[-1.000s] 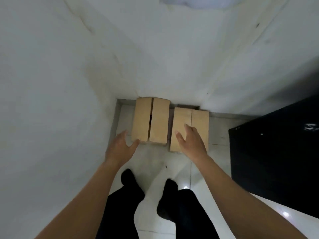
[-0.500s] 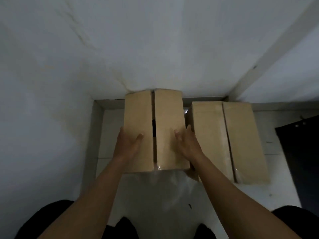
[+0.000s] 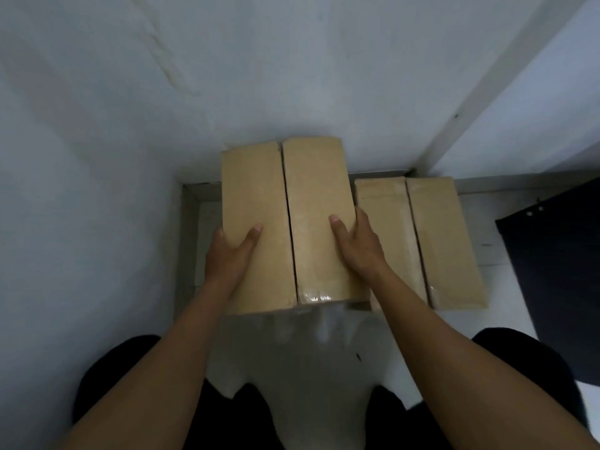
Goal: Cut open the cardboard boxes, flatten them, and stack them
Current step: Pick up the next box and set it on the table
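Two closed brown cardboard boxes stand in the corner of a room. The left box (image 3: 285, 203) is raised off the floor and held from both sides. My left hand (image 3: 227, 258) grips its left edge, thumb lying on the top flap. My right hand (image 3: 357, 245) grips its right edge, thumb on the other flap. A seam runs down the middle of its top, with clear tape at the near end. The right box (image 3: 425, 238) sits on the floor beside it, taped along its seam.
White walls (image 3: 97, 190) close in on the left and behind the boxes. A black cabinet (image 3: 558, 271) stands at the right. The floor (image 3: 308, 352) is pale tile; my dark trouser legs frame it at the bottom.
I crouched closer to the boxes. Both hands went from reaching to gripping the left box, which has risen toward me off the floor.
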